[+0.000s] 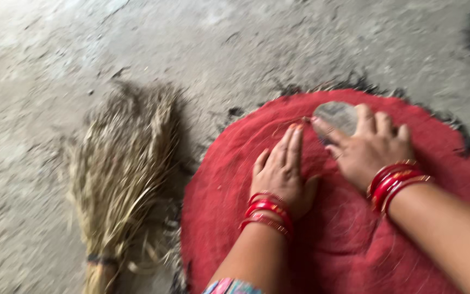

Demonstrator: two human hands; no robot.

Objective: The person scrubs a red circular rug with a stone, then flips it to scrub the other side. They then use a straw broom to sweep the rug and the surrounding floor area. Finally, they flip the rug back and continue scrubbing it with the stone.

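A round red mat [246, 163] with a dark frayed rim lies on a grey concrete floor. My left hand [279, 171] rests flat on the mat, palm down, fingers together and pointing away from me. My right hand [366, 147] lies to the right of it, fingers curled over a flat grey stone [335, 116] that sits on the mat's far part. Both wrists carry red bangles. The picture is blurred by motion.
A straw broom [123, 163] lies on the floor just left of the mat, bristles fanned away from me and its bound handle end near the bottom edge. Bare cracked concrete floor [202, 38] surrounds everything.
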